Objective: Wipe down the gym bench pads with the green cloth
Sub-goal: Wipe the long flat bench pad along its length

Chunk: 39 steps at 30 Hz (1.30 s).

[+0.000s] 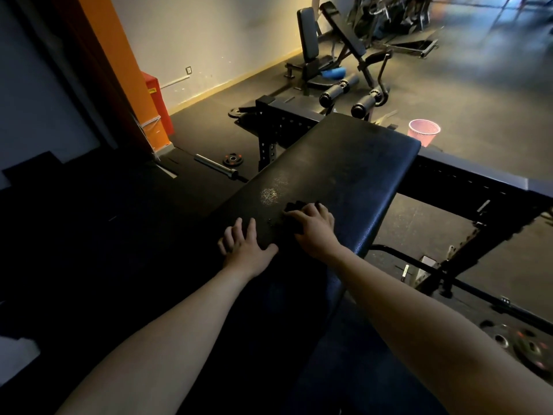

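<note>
Cloth (pixel 294 206) is lying gripped under the right hand (pixel 314 229), left hand (pixel 247 247) resting spread beside; bench pad (pixel 344 163) is stretching far-right.

Dim gym, dark rubber floor (pixel 478 94). An orange column (pixel 125 85) meets a pale wall (pixel 224 34); right of the column stands a black padded seat machine (pixel 309 43), farther right a pink basket (pixel 424 134).
</note>
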Motion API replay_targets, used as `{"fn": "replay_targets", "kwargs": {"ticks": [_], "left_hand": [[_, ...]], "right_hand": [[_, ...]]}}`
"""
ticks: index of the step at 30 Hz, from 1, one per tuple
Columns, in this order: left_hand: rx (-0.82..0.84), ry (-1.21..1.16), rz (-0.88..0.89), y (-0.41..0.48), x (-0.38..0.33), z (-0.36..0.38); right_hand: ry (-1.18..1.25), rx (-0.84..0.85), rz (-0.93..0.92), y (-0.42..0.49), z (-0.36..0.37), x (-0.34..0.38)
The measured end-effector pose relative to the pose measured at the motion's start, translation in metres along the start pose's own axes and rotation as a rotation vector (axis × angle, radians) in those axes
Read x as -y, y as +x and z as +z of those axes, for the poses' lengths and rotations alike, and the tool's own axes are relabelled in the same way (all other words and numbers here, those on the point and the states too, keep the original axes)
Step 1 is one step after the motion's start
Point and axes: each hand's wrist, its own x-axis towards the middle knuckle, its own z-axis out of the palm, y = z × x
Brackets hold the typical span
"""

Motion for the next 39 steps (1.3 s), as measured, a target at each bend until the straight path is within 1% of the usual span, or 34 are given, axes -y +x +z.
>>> {"fn": "replay_targets", "kwargs": {"ticks": [2,4,7,9,12,15,17,19,21,23,26,29,31,33,34,36,38,39], "left_hand": [[-0.044,0.005,0.016,-0.001,0.001,0.005],[-0.083,0.008,0.028,-0.001,0.002,0.009],[-0.095,0.003,0.041,0.001,0.003,0.010],[-0.072,-0.006,0.049,0.004,0.004,0.009],[-0.062,-0.006,0.060,0.009,0.006,0.007],[-0.086,-0.028,0.085,0.008,0.008,0.009],[-0.112,-0.005,0.083,0.006,0.008,0.010],[-0.114,-0.012,0.086,0.007,0.009,0.009],[-0.054,-0.054,0.089,0.009,0.011,0.003],[0.001,-0.044,0.075,0.009,0.011,0.000],[-0.037,-0.024,0.060,0.006,0.008,0.003],[-0.067,-0.019,0.047,0.004,0.005,0.007],[-0.066,-0.021,0.039,0.005,0.005,0.007],[-0.061,-0.032,0.035,0.006,0.005,0.007],[-0.056,-0.041,0.034,0.007,0.005,0.006],[-0.050,-0.060,0.032,0.011,0.006,0.001],[-0.071,-0.061,0.037,0.014,0.009,-0.008],[-0.093,-0.056,0.035,0.017,0.010,-0.013]], "right_hand": [[0.084,-0.124,0.077,-0.006,-0.002,-0.011],[0.135,-0.215,0.197,-0.014,-0.005,-0.022],[0.105,-0.256,0.321,-0.014,0.000,-0.019],[0.065,-0.256,0.327,-0.004,0.008,-0.001],[0.119,-0.202,0.233,0.015,0.016,0.031],[0.304,-0.044,0.032,0.030,0.018,0.059],[0.351,0.068,-0.096,0.034,0.019,0.070],[0.264,0.094,-0.163,0.036,0.019,0.065],[0.141,0.066,-0.167,0.032,0.012,0.047],[0.102,-0.007,-0.098,0.029,0.005,0.021],[0.106,-0.122,0.076,0.025,-0.004,-0.011],[0.139,-0.181,0.223,0.020,-0.004,-0.019],[0.193,-0.198,0.243,0.018,0.000,-0.013],[0.230,-0.201,0.196,0.013,0.007,0.002],[0.251,-0.187,0.141,0.011,0.011,0.011],[0.280,-0.112,-0.034,0.007,0.019,0.032],[0.245,-0.037,-0.214,0.009,0.026,0.044],[0.212,-0.023,-0.273,0.012,0.026,0.045]]}}
